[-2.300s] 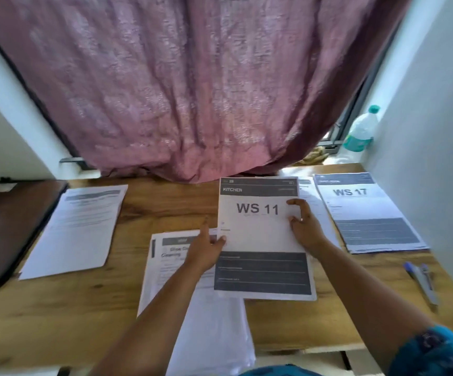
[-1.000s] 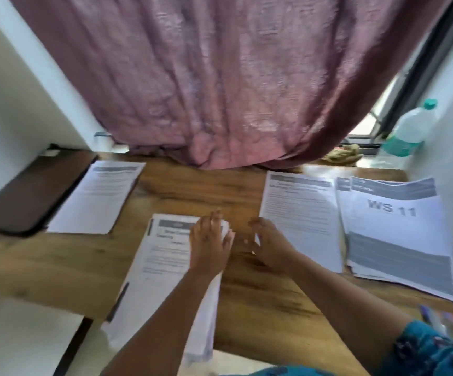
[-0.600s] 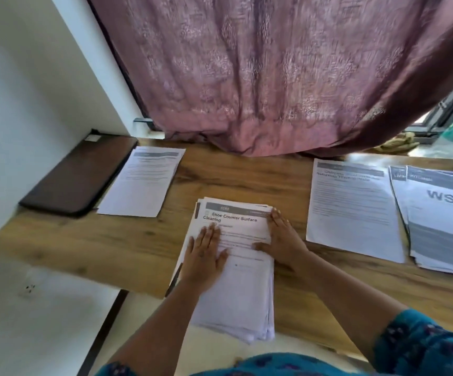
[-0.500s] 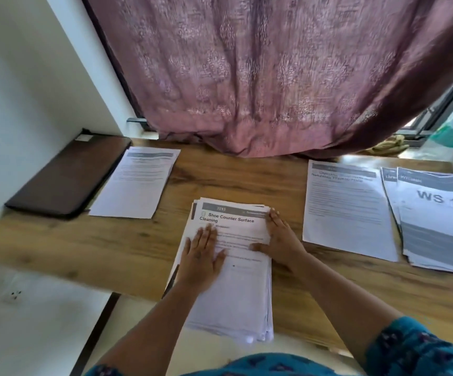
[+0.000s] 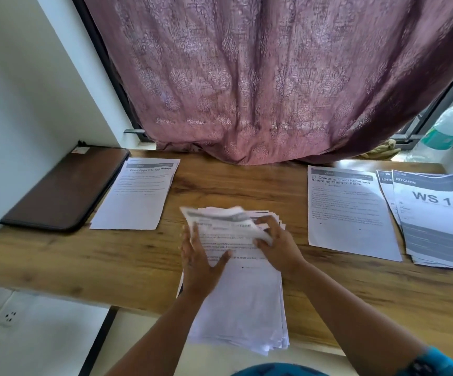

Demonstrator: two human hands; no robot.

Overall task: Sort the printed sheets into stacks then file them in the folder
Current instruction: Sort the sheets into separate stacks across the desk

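Note:
A thick pile of printed sheets (image 5: 243,302) lies in the middle of the wooden desk (image 5: 57,256) and overhangs its front edge. My left hand (image 5: 198,263) rests flat on the pile's left side, fingers straight. My right hand (image 5: 277,245) pinches the raised, blurred top edge of the upper sheet (image 5: 220,218). A sheet titled "Place Eggs into Egg Holder" (image 5: 138,196) lies at the left beside a closed brown folder (image 5: 65,188). At the right lie a "Charging Small Items" sheet (image 5: 350,213) and a stack topped by "WS 11" (image 5: 437,218).
A mauve curtain (image 5: 260,77) hangs down onto the back of the desk. A plastic water bottle (image 5: 445,131) stands at the far right by the window. White walls close in on the left and the right.
The WS 11 sheet went from my hands onto the right stack. Both hands came to the middle pile, lay flat on it, and now my right hand lifts the top sheet's upper edge.

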